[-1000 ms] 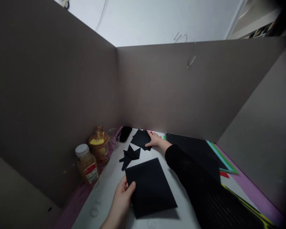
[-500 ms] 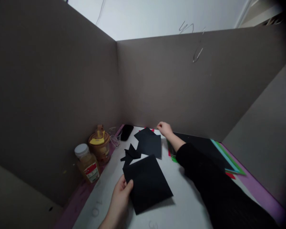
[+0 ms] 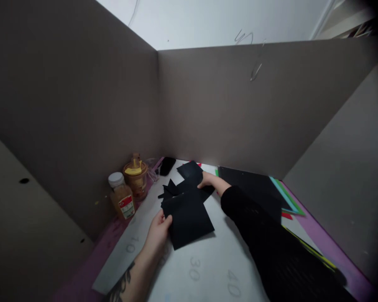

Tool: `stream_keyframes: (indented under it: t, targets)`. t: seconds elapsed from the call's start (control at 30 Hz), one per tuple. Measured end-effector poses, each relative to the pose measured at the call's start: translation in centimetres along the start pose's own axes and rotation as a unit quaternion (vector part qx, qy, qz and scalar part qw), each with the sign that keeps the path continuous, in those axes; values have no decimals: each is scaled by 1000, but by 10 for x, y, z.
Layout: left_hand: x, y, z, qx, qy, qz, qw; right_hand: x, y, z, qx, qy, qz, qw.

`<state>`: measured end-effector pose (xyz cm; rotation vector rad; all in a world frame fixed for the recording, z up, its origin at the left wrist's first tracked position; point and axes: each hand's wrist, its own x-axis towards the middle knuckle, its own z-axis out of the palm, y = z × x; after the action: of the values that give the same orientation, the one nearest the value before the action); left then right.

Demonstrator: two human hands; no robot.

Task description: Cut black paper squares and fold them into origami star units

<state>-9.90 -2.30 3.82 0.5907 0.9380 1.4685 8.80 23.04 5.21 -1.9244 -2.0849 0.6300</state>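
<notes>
My left hand (image 3: pixel 160 226) pinches the left edge of a square black paper sheet (image 3: pixel 189 220), thumb on top, holding it over the front of the white mat. Farther back, my right hand (image 3: pixel 207 179) has its fingers closed at the upper edge of a second black sheet (image 3: pixel 208 193), which lies partly behind the first. Whether that sheet is lifted off the mat I cannot tell. Another black sheet (image 3: pixel 189 168) lies behind it, with bits of red under its far edge. Left of the sheets rests a folded black paper piece (image 3: pixel 170 189) with pointed ends.
A white-capped jar (image 3: pixel 122 197), a brown-lidded container (image 3: pixel 136 178), clear plastic cups (image 3: pixel 153 167) and a black phone (image 3: pixel 168 166) line the left side. Large coloured sheets (image 3: pixel 252 186), black on top, lie at right. Grey partitions (image 3: pixel 239 113) enclose the numbered mat (image 3: pixel 176 272).
My right hand has come down and nearer, from beyond the black sheets onto one of them, and that sheet has turned. My left hand still holds its sheet. The view has shifted slightly.
</notes>
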Motion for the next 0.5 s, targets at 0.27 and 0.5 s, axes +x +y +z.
stream_keyframes:
  t: [0.27, 0.5]
  targets:
    - [5, 1, -6, 38, 40, -23, 998, -84, 27, -69, 331, 223, -100, 911]
    - [-2, -6, 12, 44, -43, -14, 998, -197, 30, 11, 449, 22, -97, 888]
